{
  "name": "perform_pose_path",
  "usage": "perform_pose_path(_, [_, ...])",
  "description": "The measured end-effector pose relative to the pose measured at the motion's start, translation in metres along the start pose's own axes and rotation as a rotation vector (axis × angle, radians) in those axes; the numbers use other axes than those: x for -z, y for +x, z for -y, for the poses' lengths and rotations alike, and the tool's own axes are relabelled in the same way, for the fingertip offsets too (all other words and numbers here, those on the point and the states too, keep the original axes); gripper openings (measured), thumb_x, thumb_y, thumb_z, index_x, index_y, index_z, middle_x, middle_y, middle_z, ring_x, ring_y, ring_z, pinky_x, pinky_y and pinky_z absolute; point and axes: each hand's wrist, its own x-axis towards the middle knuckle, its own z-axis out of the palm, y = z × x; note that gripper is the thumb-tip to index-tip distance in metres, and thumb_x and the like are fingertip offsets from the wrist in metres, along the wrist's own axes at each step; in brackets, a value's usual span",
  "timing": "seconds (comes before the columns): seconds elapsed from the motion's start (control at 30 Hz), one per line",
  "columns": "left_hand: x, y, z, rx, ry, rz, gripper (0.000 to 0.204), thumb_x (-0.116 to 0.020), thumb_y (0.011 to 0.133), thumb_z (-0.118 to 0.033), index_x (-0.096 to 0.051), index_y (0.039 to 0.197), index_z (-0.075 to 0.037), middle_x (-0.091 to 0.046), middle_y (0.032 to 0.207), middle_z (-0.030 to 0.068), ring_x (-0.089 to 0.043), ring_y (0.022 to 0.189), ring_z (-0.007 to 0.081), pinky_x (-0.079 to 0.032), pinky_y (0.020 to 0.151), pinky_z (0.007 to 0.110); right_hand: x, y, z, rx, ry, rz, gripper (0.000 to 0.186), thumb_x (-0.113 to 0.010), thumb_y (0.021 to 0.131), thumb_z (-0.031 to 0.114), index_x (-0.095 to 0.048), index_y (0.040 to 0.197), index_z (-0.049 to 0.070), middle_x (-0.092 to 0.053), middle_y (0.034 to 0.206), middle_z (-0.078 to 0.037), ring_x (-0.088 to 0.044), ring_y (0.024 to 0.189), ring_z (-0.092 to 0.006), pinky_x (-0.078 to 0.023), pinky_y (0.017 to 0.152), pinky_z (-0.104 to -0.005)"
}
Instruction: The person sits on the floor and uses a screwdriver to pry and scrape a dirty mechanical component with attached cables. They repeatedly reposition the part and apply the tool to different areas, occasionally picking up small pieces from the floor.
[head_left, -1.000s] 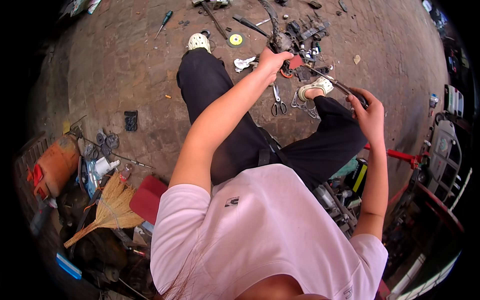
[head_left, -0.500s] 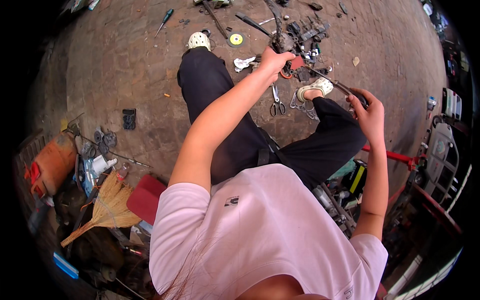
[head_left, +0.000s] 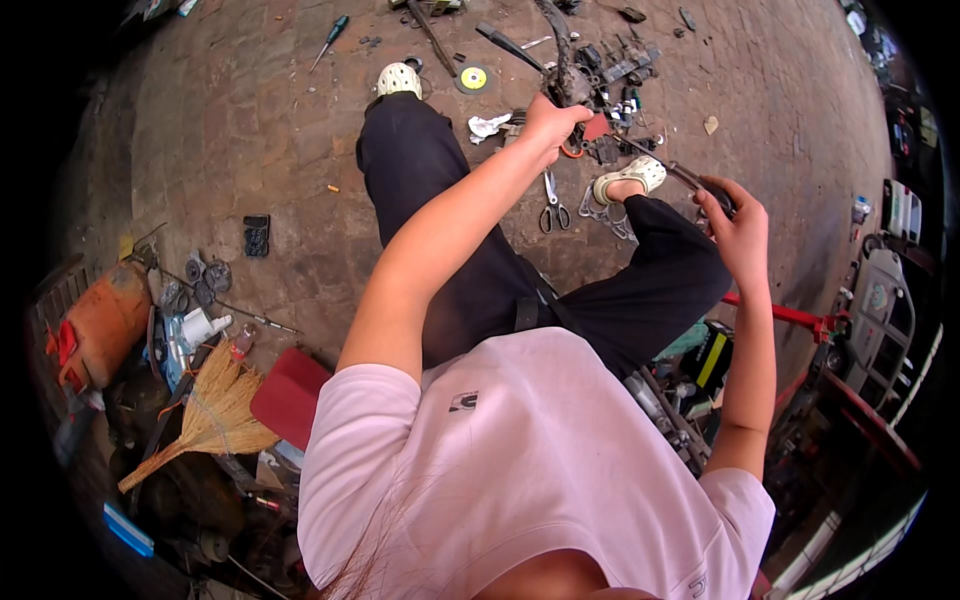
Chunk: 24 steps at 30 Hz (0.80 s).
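My left hand (head_left: 553,129) reaches forward, its fingers closed on a dark, greasy metal part (head_left: 571,84) with a long curved arm pointing away from me. Beside that hand shows a small red flat piece (head_left: 597,126). Over on the right, my right hand (head_left: 738,228) is wrapped round the dark handle of a long, thin metal tool (head_left: 684,176). Its narrow end points left toward the metal part; the exact kind of tool is unclear. Scissors with black handles (head_left: 553,204) lie on the floor between my legs.
Loose dark parts (head_left: 625,68) lie scattered beyond my hands. Nearby are a yellow-centred disc (head_left: 473,79), a crumpled white tissue (head_left: 488,127) and a screwdriver (head_left: 331,41). At left are a straw broom (head_left: 215,410) and an orange tank (head_left: 108,320); a red bar (head_left: 785,312) stands at right.
The metal part in my left hand has tipped very slightly to the right. My right hand and its tool have hardly moved.
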Motion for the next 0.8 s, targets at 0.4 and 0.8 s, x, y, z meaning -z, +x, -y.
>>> perform_pose_path(0.4, [0.0,-0.002,0.004,-0.028,0.054,-0.057,0.035,-0.073,0.072,-0.003,-0.061,0.104,0.004,-0.066,0.099,0.0108,-0.064,0.087,0.0202,-0.051,0.076,0.034,-0.002,0.004,0.003,0.249,-0.208,0.007,0.026,-0.066,0.087,0.014,-0.064,0.107,-0.002,-0.067,0.078,-0.01,-0.052,0.054,-0.0083,-0.043,0.051,-0.025])
perform_pose_path(0.8, [0.009,-0.001,0.02,-0.153,0.412,-0.263,0.035,-0.074,0.068,-0.01,-0.06,0.097,0.003,-0.066,0.092,0.0103,-0.064,0.083,0.0196,-0.049,0.073,0.034,-0.008,0.045,-0.017,0.007,0.002,0.338,0.033,-0.062,0.087,0.012,-0.059,0.117,-0.004,-0.069,0.083,-0.011,-0.059,0.06,-0.0163,-0.046,0.056,-0.0297])
